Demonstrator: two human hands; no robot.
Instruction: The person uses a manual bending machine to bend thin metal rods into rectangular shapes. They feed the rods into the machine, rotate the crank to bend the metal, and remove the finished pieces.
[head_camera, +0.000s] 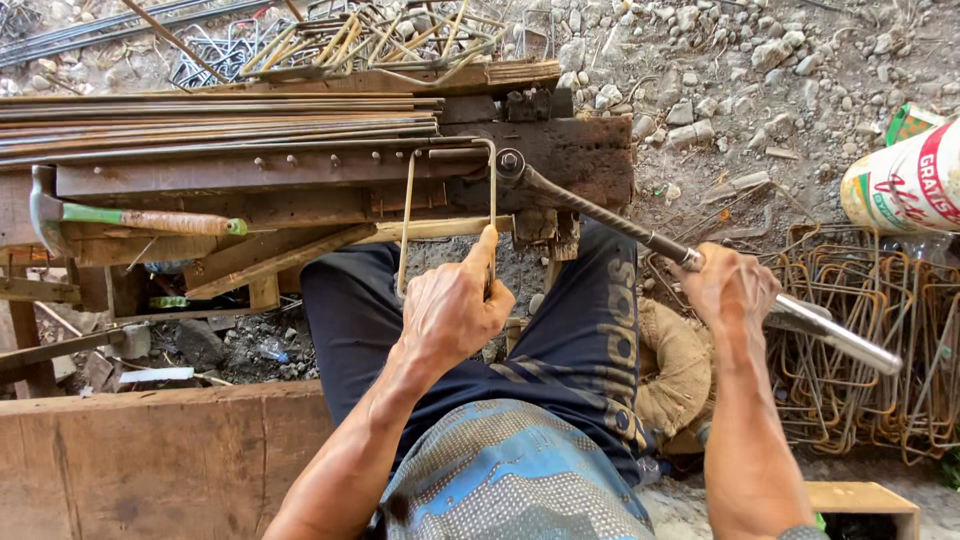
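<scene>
Two bare hands bend a thin steel rod on a rusty wooden bench; the left hand grips the half-formed loop hanging off the bench edge, the right hand is closed around the long bending lever; swinging it looks due next

One camera on the person's head looks straight down, close over the two arms and lap, with the bench ahead and stony ground past it.
</scene>
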